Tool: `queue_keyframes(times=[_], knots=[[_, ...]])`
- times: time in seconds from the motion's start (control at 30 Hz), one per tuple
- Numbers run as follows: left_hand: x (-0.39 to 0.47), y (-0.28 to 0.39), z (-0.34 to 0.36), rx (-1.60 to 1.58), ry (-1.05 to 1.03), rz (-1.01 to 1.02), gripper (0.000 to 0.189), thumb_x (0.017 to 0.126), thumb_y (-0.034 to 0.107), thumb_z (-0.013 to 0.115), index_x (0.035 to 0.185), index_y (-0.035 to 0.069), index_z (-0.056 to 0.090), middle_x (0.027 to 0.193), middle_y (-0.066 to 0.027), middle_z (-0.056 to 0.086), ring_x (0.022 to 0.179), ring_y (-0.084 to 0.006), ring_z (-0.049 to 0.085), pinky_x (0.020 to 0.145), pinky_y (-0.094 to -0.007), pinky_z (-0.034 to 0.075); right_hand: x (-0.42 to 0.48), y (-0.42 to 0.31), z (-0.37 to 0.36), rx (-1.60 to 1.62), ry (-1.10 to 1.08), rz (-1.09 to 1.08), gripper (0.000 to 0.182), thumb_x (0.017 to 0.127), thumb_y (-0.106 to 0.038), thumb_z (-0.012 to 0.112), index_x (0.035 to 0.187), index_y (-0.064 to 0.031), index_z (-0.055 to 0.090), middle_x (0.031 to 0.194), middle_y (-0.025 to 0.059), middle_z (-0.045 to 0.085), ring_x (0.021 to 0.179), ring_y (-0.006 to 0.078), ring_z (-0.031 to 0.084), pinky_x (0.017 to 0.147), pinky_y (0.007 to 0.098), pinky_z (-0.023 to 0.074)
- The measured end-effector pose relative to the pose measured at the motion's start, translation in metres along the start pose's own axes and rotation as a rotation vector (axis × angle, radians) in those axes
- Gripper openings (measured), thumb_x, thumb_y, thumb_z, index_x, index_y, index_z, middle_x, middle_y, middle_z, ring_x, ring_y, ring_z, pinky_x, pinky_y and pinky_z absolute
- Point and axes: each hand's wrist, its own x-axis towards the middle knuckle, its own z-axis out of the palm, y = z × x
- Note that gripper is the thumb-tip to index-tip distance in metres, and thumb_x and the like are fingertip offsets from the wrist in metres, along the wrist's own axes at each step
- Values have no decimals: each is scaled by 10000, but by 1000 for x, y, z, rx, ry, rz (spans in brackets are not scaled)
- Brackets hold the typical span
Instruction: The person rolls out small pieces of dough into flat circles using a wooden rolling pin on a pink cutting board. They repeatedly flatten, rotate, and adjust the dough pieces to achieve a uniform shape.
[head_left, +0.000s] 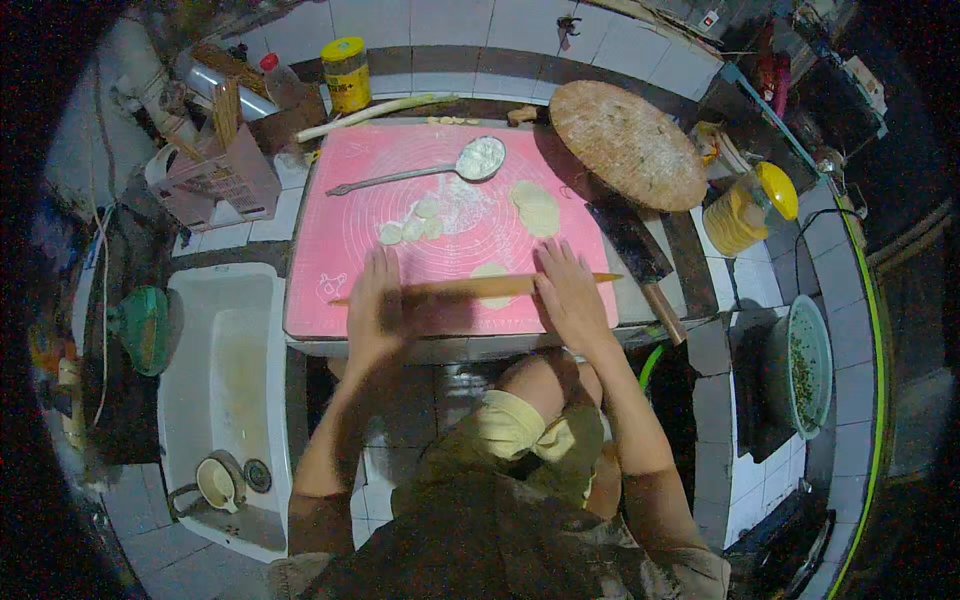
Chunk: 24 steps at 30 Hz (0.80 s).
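Note:
A tapered wooden rolling pin (465, 288) lies across a pink silicone mat (322, 225). My left hand (377, 300) presses on its left part with the fingers stretched forward. Near the other end, my right hand (568, 296) lies on the pin, its thumb along the wood. Beneath the middle of the pin is a thin round of dough (493, 301), partly covered by it. Several small flattened dough pieces (412, 226) sit ahead of my left hand. Overlapping dough wrappers (535, 208) lie beyond my right fingertips. A metal spoon (397, 179) holds white flour (481, 157), and more flour dusts the mat.
Right of the mat, a cleaver (630, 244) points its handle towards me. A floured round board (630, 146) leans behind it, near a yellow-lidded jar (742, 214). A leek (375, 116) lies along the back. At left are a chopstick basket (225, 180) and a white sink (184, 337).

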Motion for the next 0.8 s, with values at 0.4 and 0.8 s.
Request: queue_keyframes(times=[0.4,0.8], knots=[[-28,0,20,-269,-99,-199,893,780,338,791,1413,-146,388,1444,-345,444,1362,-485,417,1109,-513,386,-31,28,-3,44,21,105,508,1030,-286,422,1415,44,454,1478,258,451,1423,430,354,1177,514,270],[41,9,16,147,226,-7,637,890,226,684,1380,-109,451,1425,-319,474,1345,-475,447,1082,-549,380,-2,28,5,158,84,-98,375,877,-247,724,1184,-50,634,1228,173,638,1176,383,559,994,482,411]])
